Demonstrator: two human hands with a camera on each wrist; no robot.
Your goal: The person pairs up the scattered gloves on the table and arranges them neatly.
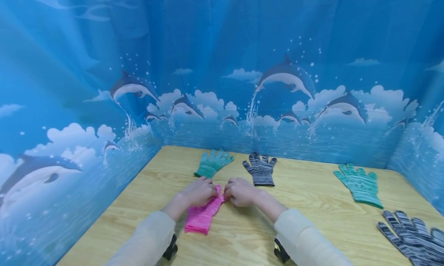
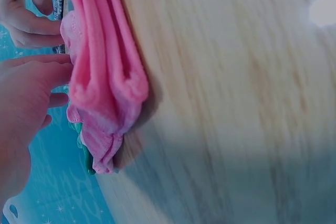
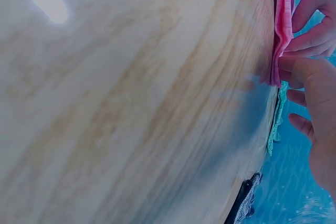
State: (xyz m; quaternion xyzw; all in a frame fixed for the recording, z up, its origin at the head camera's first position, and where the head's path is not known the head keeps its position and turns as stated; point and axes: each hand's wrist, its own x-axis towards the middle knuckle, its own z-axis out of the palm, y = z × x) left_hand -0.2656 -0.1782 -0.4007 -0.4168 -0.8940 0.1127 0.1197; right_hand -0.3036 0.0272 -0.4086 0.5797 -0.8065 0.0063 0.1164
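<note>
One pink glove point(image 1: 200, 218) lies on table point(image 1: 322, 196); left hand point(image 1: 202, 191) and right hand point(image 1: 241, 192) pinch its finger end; one gray glove point(image 1: 261, 171) beyond.

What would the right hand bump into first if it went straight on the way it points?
The pink glove, right at its fingers; just past that, probably the left hand, though depth is hard to judge from the head view.

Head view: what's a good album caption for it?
Left hand and right hand hold a pink knitted glove on a pale wood-grain table.
</note>
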